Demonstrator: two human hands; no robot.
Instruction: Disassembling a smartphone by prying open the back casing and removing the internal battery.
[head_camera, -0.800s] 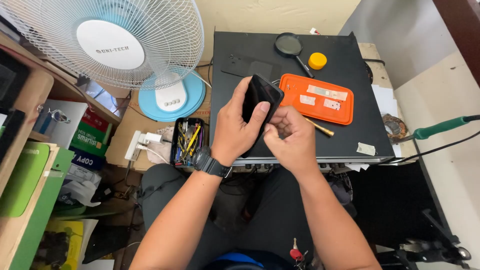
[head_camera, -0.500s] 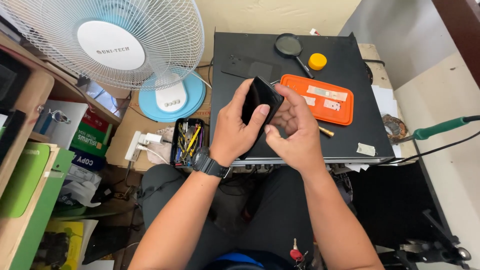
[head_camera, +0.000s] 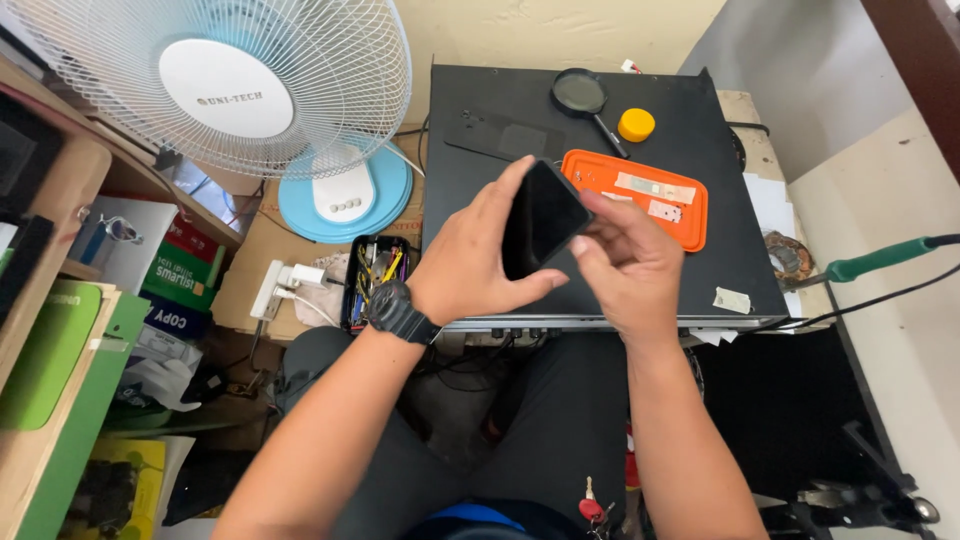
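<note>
Now the flat black glossy phone (head_camera: 541, 220) sat higher and turned since before.
Left hand (head_camera: 470, 262) gripped its left edge; right hand (head_camera: 628, 262) fingers pinched its right edge.

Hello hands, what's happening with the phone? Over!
Left hand grips the black phone, lifted above the black case. Right hand touches its edge. Orange tray behind, nothing blocking.
</note>
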